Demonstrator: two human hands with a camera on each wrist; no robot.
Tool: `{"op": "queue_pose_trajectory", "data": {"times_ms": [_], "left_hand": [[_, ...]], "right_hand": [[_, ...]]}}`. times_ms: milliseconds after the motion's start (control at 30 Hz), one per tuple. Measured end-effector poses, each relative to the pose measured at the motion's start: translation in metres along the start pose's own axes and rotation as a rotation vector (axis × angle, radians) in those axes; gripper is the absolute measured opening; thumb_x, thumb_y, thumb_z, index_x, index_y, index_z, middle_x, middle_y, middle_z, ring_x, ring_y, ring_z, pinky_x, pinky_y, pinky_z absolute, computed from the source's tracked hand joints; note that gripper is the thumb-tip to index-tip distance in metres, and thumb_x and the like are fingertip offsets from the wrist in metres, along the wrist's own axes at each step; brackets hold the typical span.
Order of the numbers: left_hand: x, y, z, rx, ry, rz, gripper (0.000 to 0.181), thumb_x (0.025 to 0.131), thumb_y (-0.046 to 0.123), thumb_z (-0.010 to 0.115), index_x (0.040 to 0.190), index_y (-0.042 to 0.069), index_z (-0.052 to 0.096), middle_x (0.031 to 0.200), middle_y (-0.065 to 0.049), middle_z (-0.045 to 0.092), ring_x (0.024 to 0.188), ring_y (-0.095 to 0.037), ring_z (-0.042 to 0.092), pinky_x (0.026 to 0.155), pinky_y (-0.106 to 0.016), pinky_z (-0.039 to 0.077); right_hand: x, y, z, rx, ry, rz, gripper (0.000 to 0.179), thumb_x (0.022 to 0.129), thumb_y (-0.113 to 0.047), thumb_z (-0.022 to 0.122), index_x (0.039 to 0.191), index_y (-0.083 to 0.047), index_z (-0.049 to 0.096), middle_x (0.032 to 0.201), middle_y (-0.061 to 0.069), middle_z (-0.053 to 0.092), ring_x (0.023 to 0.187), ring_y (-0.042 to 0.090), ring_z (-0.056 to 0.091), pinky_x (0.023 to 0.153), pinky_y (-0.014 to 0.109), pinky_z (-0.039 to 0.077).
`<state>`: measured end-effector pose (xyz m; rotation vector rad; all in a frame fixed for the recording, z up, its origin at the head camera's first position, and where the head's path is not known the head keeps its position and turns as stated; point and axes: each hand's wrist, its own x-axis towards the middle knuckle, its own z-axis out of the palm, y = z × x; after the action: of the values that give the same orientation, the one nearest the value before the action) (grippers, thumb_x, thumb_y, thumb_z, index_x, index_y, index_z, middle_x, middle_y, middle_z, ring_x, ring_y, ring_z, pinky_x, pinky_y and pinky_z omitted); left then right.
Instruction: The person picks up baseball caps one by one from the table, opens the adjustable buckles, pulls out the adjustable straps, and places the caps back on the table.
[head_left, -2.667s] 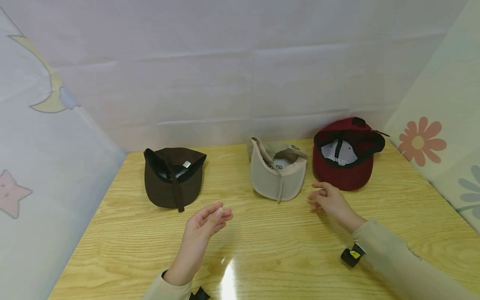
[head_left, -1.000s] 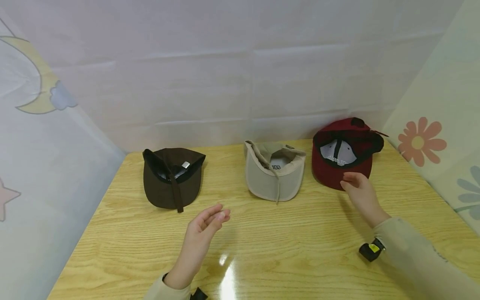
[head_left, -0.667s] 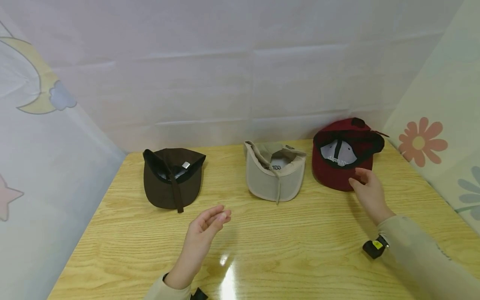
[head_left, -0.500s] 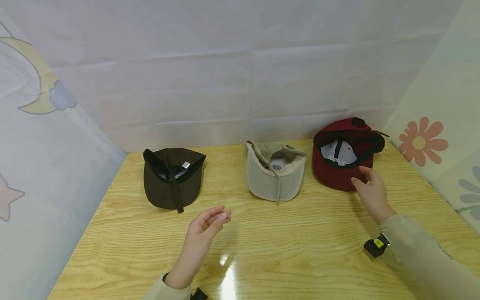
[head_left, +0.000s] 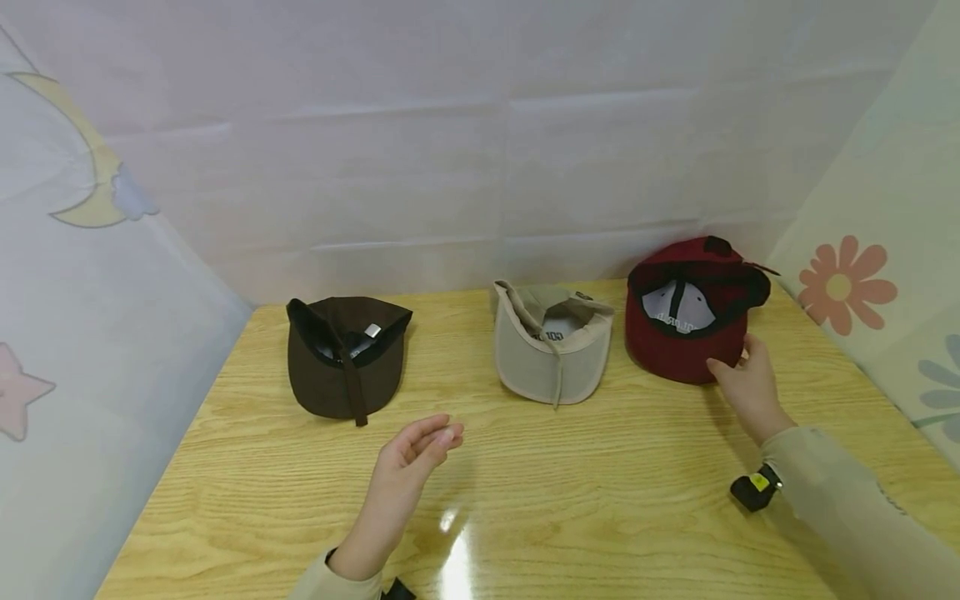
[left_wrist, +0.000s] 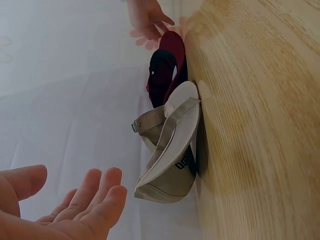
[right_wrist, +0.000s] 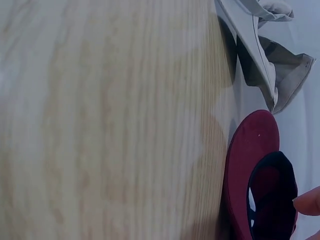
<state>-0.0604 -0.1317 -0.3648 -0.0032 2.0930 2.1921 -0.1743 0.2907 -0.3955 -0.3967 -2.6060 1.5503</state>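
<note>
Three caps lie upturned in a row on the wooden table, brims toward me. At the left is a dark brown cap (head_left: pixel 347 358) with its strap hanging over the brim. The beige cap (head_left: pixel 555 367) sits right of the middle, its thin strap also across the brim. A dark red cap (head_left: pixel 678 354) with a black inner band lies at the right. My right hand (head_left: pixel 750 383) is at the right edge of its brim, thumb and fingers apart; firm contact is hard to tell. Over the table, in front of the brown cap, my left hand (head_left: pixel 408 458) hovers, fingers loosely bent, holding nothing.
A pale cloth wall (head_left: pixel 480 167) stands right behind the caps. Printed side walls, one with an orange flower (head_left: pixel 838 287), flank the wooden table (head_left: pixel 540 500). The beige and red caps lie close together.
My right hand has moved right, from in front of the gap between the beige and red caps to the red cap's right brim edge. The left hand and the caps stay nearly still.
</note>
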Motion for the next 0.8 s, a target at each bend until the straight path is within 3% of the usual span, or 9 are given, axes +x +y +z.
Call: {"op": "queue_pose_trajectory", "data": {"times_ms": [267,533,667,800], "left_hand": [[-0.001,-0.001,0.001,0.019,-0.003,0.006,0.039,0.099,0.014,0.056,0.129,-0.011,0.051,0.124,-0.024,0.061,0.111,-0.032,0.061,0.098,-0.037,0.046],[-0.001,-0.003,0.002,0.027,-0.012,0.009,0.039,0.099,0.013,0.056,0.129,-0.012,0.051,0.124,-0.026,0.06,0.111,-0.031,0.061,0.097,-0.034,0.047],[-0.002,-0.004,0.002,0.026,-0.014,0.005,0.039,0.099,0.013,0.056,0.129,-0.012,0.05,0.124,-0.025,0.061,0.111,-0.031,0.061,0.099,-0.037,0.046],[-0.002,-0.004,0.001,0.027,-0.014,0.005,0.04,0.1,0.014,0.056,0.129,-0.012,0.05,0.124,-0.025,0.061,0.112,-0.031,0.061,0.099,-0.039,0.046]], "right_hand": [[0.008,0.003,-0.002,0.034,0.016,0.108,0.074,0.101,-0.01,0.04,0.148,0.008,-0.014,0.155,0.033,-0.007,0.14,0.05,0.013,0.11,0.057,0.024],[0.016,0.007,-0.006,0.073,-0.001,0.192,0.072,0.102,-0.011,0.039,0.147,0.011,-0.013,0.152,0.037,0.004,0.139,0.048,0.018,0.111,0.052,0.025],[0.019,0.01,-0.008,0.042,-0.019,0.203,0.07,0.102,-0.012,0.037,0.146,0.014,-0.011,0.149,0.04,0.013,0.136,0.047,0.026,0.104,0.039,0.039],[0.022,0.013,-0.01,0.027,-0.033,0.22,0.067,0.102,-0.012,0.035,0.146,0.015,-0.009,0.148,0.041,0.015,0.135,0.047,0.027,0.105,0.042,0.037]]}}
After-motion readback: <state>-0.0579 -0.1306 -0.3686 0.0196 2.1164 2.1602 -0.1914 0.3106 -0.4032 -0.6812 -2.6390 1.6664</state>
